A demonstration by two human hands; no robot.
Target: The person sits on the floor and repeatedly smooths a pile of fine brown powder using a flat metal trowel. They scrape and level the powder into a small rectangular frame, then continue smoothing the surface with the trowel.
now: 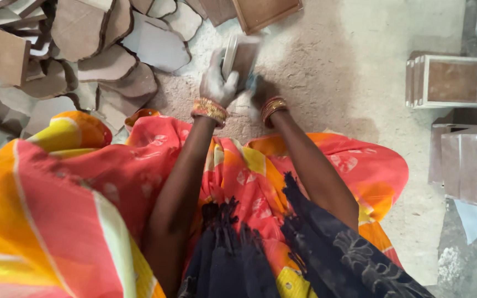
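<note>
Gripping a small square tile (240, 55) by its near edge, the left hand (216, 83), white with dust, is closed around it and holds it on edge above the dusty floor (327, 72). The tile's long side runs toward twelve o'clock, away from the body, tilted slightly toward one o'clock. At three o'clock from the left hand, touching the tile's lower right side, the right hand (260, 91) is mostly hidden in shadow; I cannot tell whether it is closed, though something bluish shows at its fingers. The left hand is the one carrying the tile. At ten o'clock lies a heap of broken slabs (106, 60); at two o'clock a framed tile (451, 81) stands well apart, with stacked tiles (470, 165) below it.
</note>
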